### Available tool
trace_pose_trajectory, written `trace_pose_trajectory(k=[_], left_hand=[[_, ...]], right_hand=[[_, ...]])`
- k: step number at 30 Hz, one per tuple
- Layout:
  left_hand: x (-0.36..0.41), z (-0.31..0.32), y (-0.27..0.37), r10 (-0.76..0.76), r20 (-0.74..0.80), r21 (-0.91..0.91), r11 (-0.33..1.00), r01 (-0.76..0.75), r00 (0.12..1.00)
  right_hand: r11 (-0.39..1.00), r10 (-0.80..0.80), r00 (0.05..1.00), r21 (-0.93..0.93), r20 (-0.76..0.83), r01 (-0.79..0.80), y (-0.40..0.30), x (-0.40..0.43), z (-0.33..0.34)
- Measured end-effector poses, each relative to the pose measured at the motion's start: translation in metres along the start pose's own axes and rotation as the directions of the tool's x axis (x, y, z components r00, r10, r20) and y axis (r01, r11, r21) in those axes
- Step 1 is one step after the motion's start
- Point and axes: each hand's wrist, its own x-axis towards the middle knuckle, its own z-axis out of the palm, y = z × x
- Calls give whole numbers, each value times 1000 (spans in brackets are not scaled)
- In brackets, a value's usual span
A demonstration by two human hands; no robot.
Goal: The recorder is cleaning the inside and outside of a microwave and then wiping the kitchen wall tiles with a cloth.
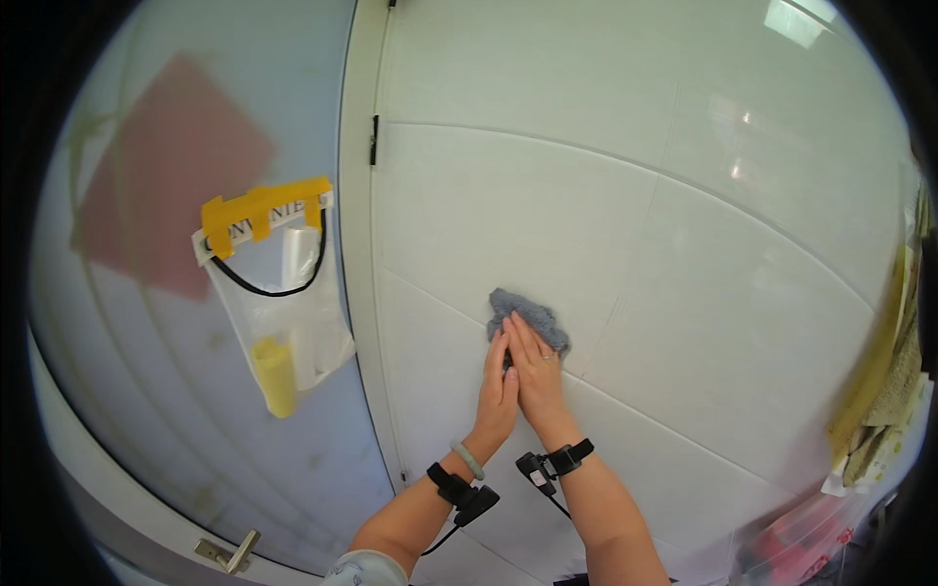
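A crumpled grey cloth (529, 313) lies pressed against the white tiled wall (476, 220), across a slanting joint between tiles. On its lower part rests my right hand (538, 377), with a ring on one finger and the fingers stretched out together. My left hand (497, 399) is right beside it, its side against the right hand and its fingers over the cloth's lower left edge. The palms and the cloth beneath them are hidden. Each wrist wears a black strap with a small device and cable; a pale green bangle (467, 460) circles the left one.
To the left, a frosted glass door (308, 469) has a metal lever handle (233, 554). Yellow tape holds a clear plastic bag (322, 329) containing rolls on it. Cloths (890, 366) hang at the right rim, above a clear bag with red contents (802, 538).
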Motion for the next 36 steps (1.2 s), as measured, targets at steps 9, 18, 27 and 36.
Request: trace_pose_trajectory(k=[9, 18, 27, 36], left_hand=[[-3, 10, -44, 16, -32, -13, 1000, -16, 999], [38, 16, -42, 142, -37, 463, 879, -109, 989], [142, 1, 24, 360, -87, 510, 817, -269, 929], [138, 12, 6, 399, -130, 674, 707, -214, 908]], right_hand=[[937, 135, 985, 308, 111, -163, 11, -16, 9], [960, 195, 979, 216, -61, -178, -2, -4, -12], [986, 146, 966, 105, -212, -126, -10, 34, -43], [987, 87, 968, -111, -236, -115, 3, 19, -22]])
